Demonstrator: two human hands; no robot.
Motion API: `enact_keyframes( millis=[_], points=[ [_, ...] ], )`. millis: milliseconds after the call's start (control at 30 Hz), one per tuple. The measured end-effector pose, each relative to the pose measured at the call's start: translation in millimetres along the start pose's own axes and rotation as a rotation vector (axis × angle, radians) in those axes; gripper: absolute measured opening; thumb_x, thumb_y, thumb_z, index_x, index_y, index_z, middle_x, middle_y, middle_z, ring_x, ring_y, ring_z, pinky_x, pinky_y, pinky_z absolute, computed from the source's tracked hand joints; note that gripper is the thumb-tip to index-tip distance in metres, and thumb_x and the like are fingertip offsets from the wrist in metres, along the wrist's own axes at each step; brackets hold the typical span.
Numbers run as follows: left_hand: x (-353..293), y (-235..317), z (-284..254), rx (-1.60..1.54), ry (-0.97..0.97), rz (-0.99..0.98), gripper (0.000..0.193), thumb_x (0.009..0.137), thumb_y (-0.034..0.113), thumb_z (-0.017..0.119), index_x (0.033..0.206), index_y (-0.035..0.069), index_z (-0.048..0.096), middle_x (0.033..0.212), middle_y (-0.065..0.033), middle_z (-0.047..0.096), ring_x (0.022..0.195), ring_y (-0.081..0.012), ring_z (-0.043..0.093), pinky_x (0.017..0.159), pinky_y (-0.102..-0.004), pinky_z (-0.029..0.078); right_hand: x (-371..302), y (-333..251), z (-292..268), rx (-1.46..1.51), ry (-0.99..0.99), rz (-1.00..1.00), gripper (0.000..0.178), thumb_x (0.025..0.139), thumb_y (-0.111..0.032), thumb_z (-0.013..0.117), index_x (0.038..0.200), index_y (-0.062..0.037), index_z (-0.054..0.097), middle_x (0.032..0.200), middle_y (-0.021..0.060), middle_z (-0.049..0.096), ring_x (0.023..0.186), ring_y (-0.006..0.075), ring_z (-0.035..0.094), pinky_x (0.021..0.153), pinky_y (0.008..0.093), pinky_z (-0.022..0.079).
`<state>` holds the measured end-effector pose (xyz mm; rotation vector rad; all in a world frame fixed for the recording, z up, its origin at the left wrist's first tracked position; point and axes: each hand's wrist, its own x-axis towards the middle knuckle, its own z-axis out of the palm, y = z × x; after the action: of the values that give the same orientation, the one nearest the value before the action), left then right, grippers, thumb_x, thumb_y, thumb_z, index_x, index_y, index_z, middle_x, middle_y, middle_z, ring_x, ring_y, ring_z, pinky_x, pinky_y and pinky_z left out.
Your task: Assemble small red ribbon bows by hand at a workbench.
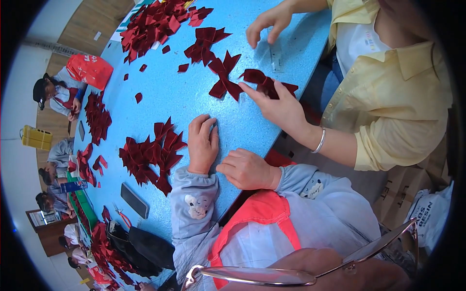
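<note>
My left hand (203, 148) rests on the blue table (242, 128) with loosely bent fingers, thumb a little apart, and nothing visible in it. Close beside it, at the table's edge, lies my right hand (250, 169), its fingers slack and slightly curled, also with nothing visible in it. To the left of my left hand is a heap of dark red velvet bows (154, 154). Beyond my hands lies a separate dark red bow (224, 77). Another bow (266, 83) is partly hidden under the hand (284, 109) of a co-worker in a yellow shirt.
A larger pile of red bows (150, 24) covers the far end, with small red scraps (139, 98) scattered nearby. A dark phone (134, 200), orange-handled pliers (124, 218) and a black bag (145, 245) sit at left. Several people work along the opposite side.
</note>
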<state>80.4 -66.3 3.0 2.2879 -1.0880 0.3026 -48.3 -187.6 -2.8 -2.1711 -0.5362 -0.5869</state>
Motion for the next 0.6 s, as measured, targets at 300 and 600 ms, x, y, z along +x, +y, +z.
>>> enact_keyframes(
  millis=[300,600],
  points=[
    [-1.9,0.3,-0.9,0.001,0.002,-0.005,0.023,0.085,0.003,0.063,0.107,0.003,0.061,0.115,-0.0158,0.057,0.105,-0.0334,0.055,0.091,-0.0396,0.046,0.1,-1.4,-0.4,0.001,0.009,-0.009,0.023,0.07,-0.005,0.068,0.093,-0.0068,0.062,0.079,0.0041,0.057,0.077,0.0215,0.058,0.069,0.0346,0.046],
    [-2.5,-0.8,0.7,-0.013,0.011,-0.007,0.024,0.084,0.003,0.063,0.107,0.003,0.062,0.114,-0.0158,0.058,0.105,-0.0337,0.055,0.09,-0.0401,0.046,0.3,-1.7,-0.7,0.001,0.014,-0.012,0.023,0.071,-0.005,0.067,0.093,-0.0058,0.063,0.08,0.0046,0.058,0.076,0.0217,0.058,0.068,0.0352,0.046]
  ],
)
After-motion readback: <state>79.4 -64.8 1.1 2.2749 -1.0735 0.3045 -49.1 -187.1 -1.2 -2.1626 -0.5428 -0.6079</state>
